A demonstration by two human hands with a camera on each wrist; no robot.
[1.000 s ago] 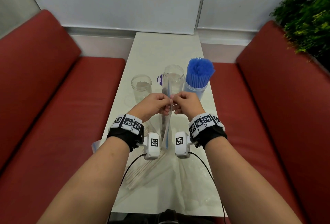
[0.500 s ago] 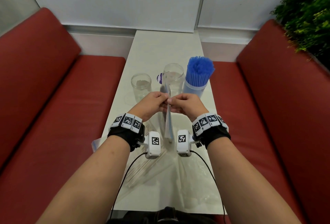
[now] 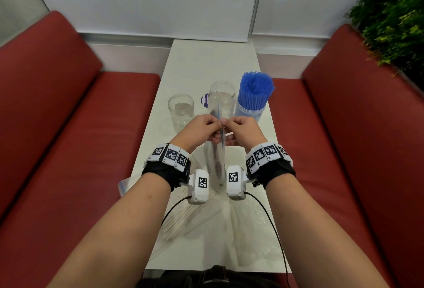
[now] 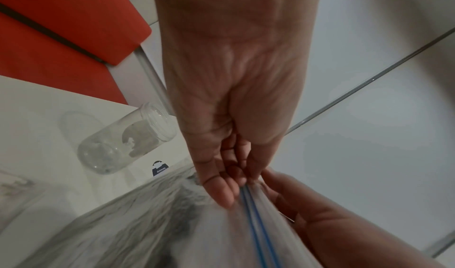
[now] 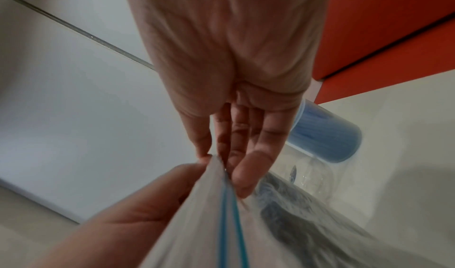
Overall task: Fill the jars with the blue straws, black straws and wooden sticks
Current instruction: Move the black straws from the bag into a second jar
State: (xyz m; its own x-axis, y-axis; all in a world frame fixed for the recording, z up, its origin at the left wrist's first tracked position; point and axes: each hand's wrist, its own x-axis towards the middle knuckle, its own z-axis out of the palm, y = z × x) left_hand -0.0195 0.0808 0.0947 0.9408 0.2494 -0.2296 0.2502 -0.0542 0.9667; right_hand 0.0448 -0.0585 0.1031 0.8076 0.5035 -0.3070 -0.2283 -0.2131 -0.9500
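Both hands hold a clear zip bag (image 3: 218,156) of black straws upright over the table (image 3: 197,62). My left hand (image 3: 202,132) pinches the left lip of its blue zip strip (image 4: 256,219), and my right hand (image 3: 241,132) pinches the right lip (image 5: 229,210). The dark straws (image 5: 290,213) show blurred through the plastic. Behind the hands stand a short empty jar (image 3: 181,112), a taller empty jar (image 3: 223,97) and a jar packed with blue straws (image 3: 253,94). A bag of wooden sticks (image 3: 183,221) lies on the table under my wrists.
Crumpled empty clear plastic (image 3: 250,223) lies on the near right of the table. A small blue-and-white label (image 3: 204,100) sits between the two empty jars. Red benches (image 3: 57,127) flank the narrow table, and a green plant (image 3: 394,23) stands at the far right.
The hands came closer together on the top of the bag and rose slightly. The bag now hangs edge-on between them.
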